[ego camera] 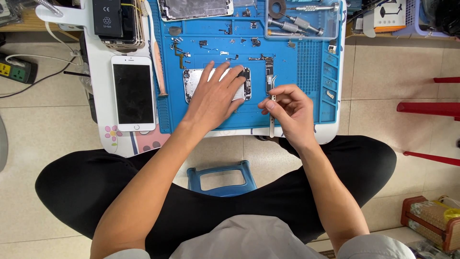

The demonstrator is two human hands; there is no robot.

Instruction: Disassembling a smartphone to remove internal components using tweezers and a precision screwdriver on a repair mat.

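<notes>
My left hand (215, 96) lies flat, fingers spread, on an opened phone housing (191, 82) that rests in the middle of a blue work mat (311, 72). My right hand (287, 111) pinches a pair of metal tweezers (272, 125), their tips pointing up toward a small dark circuit board (269, 76) just right of the housing. Tiny screws and small parts are scattered on the mat above the housing.
A white phone (133, 93) lies face up left of the mat, with a stack of phone parts and a black battery (107, 18) behind it. A clear tray (303, 19) with screwdrivers stands at the back right. A blue stool (221, 178) shows between my legs; red stool legs (426, 108) at right.
</notes>
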